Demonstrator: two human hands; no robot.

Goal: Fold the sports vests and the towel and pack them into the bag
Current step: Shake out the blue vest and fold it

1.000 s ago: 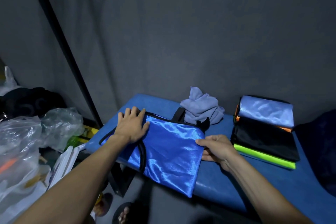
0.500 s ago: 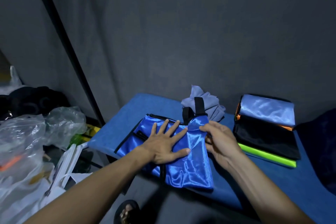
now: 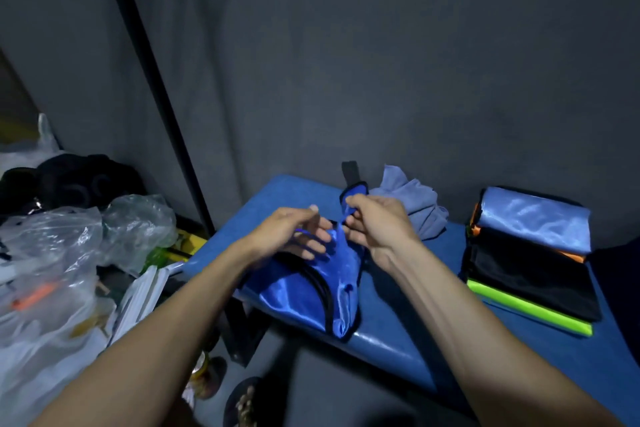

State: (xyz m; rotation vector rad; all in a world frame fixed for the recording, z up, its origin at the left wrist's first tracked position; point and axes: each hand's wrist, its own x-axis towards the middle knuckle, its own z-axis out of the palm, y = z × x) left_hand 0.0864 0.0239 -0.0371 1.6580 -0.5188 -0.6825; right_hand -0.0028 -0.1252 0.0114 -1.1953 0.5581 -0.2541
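The right hand [image 3: 375,227] pinches the top edge of the shiny blue vest [image 3: 304,291] and lifts it a little. The left hand [image 3: 294,236] is just beside it, fingers spread loosely and touching the vest. The vest lies bunched at the front of the blue bench [image 3: 391,333]. A crumpled grey-blue towel [image 3: 415,204] sits behind the hands. A pile of folded vests [image 3: 530,253] rests well to the right. Plastic bags [image 3: 62,253] lie off to the left.

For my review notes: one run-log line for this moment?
folding | right hand pinches blue vest | left hand on it | towel crumpled
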